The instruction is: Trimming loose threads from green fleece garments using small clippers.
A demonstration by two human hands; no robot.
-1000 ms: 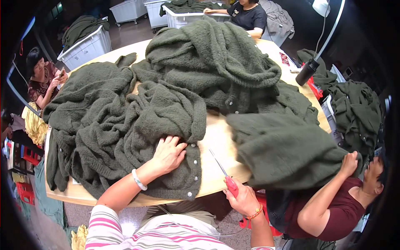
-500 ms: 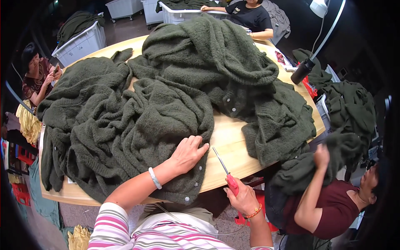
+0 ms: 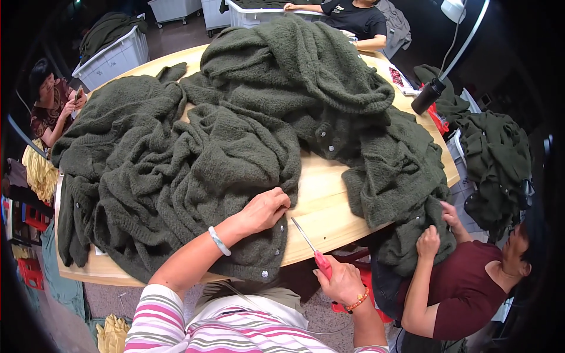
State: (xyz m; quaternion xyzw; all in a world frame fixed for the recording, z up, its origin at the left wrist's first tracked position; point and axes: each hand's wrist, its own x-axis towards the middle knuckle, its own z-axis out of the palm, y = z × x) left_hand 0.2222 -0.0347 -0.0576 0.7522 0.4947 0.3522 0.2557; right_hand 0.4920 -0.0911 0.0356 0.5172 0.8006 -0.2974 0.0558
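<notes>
— While the left hand [image 3: 263, 210] rests on its right-hand edge, where exactly does the dark green cardigan [image 3: 235, 159] lie?

— Along the near side of the table [image 3: 323, 188], mostly ahead of that hand and to its left. The right hand [image 3: 343, 281] sits to the right of the cloth, apart from it, by the table's near edge.

— And how does it look?

— Thick, fuzzy knit, rumpled into deep folds, with pale, glinting round buttons [image 3: 265, 273] down the front edge. It runs into more green knitwear on its left, and I can't tell where one piece stops.

— What are the hands doing?

— The left has its fingers bent and drawn close together against the edge; whether they pinch the cloth, I can't tell. The right is closed around the grip of a red-handled tool [image 3: 319, 259], its thin metal shaft slanting forward and left over bare wood, the tip just beside the cardigan.

— Anything around them?

— Beyond lies a taller heap [image 3: 294, 76] of the same green knit. Off to the right, a co-worker [image 3: 465, 276] in a maroon top has both hands at another green garment [image 3: 406, 241].
</notes>
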